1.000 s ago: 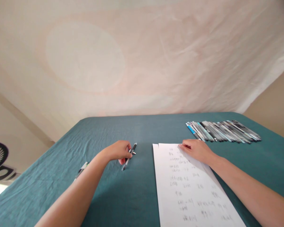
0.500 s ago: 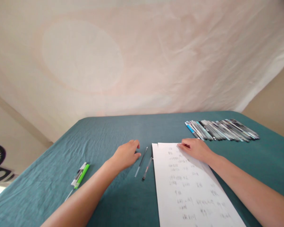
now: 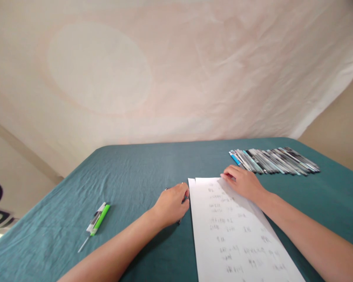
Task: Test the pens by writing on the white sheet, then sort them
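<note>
The left hand (image 3: 173, 203) hides most of a pen (image 3: 179, 221); its grip cannot be judged. Writing on the paper (image 3: 238, 235) is blurred, its near end cut off.

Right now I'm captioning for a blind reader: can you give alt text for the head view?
A person's left hand covers pens beside a white handwritten sheet of paper that the right hand presses flat on a teal tablecloth. A row of pens lies beyond; a green-capped pen lies left.

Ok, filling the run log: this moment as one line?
left hand: over pens beside paper | right hand: flat on paper | pen row: untouched
</note>
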Tool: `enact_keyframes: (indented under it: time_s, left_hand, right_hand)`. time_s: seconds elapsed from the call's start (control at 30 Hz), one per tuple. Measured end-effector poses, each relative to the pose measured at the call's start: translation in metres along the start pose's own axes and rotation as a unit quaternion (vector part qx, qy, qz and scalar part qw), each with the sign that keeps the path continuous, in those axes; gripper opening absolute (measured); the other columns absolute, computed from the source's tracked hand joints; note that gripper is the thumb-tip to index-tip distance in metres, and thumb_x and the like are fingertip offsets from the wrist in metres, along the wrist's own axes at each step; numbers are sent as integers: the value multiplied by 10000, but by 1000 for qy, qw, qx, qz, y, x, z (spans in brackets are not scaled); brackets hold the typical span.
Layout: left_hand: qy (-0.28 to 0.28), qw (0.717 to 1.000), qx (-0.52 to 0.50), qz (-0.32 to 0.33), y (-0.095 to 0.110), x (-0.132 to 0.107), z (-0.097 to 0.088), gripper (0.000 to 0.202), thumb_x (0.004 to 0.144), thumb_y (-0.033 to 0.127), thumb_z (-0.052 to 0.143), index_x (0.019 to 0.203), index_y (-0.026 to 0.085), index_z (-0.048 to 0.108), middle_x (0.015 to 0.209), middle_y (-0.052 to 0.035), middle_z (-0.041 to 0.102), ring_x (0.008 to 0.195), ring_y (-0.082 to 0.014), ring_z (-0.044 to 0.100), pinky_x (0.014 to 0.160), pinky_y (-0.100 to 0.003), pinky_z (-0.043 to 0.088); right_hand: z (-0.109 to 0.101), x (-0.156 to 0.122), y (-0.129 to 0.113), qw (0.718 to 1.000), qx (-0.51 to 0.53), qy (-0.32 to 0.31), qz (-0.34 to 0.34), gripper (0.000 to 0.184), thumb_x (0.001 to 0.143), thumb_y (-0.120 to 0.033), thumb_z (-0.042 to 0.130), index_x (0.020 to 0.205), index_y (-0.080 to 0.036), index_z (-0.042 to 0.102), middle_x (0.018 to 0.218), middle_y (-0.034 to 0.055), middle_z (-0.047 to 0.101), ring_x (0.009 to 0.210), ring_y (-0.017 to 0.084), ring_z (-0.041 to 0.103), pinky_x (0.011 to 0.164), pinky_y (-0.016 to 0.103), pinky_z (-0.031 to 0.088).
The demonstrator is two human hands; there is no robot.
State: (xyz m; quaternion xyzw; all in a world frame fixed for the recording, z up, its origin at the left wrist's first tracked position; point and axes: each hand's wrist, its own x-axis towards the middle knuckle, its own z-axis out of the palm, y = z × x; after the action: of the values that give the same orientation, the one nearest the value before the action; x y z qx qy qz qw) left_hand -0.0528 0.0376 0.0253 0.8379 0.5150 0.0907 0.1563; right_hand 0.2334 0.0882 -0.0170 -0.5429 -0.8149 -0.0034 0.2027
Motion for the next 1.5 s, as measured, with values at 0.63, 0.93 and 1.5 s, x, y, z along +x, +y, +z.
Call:
enact_keyframes:
  time_s: [0.63, 0.93, 1.5]
  left_hand:
    - [4, 999, 49, 17, 4, -3, 2, 179, 806, 166, 461, 976, 206, 504, 926, -46, 569, 850, -197, 555, 723, -287, 419]
    - [21, 995, 33, 96, 6, 2, 8, 78, 843, 209, 517, 891, 207, 578, 962, -38, 526, 935, -195, 500, 812, -300, 409]
    - [17, 991, 121, -59, -30, 7, -17, 97, 835, 283, 511, 857, 202, 557, 895, -50, 598, 867, -203, 565, 716, -280, 406]
  right_hand:
    - [9, 2, 0, 999, 21, 7, -23, 217, 912, -363, 428, 802, -213, 539, 792, 15, 610, 732, 154, 563, 630, 266, 385]
    - [4, 4, 14, 997, 40, 25, -57, 217, 904, -335, 440, 853, -232, 624, 830, 29, 664, 816, 178, 591, 725, 294, 424]
    - [6, 2, 9, 997, 46, 7, -55, 227, 928, -315, 401, 900, -232, 611, 863, 24, 636, 820, 162, 589, 729, 279, 448]
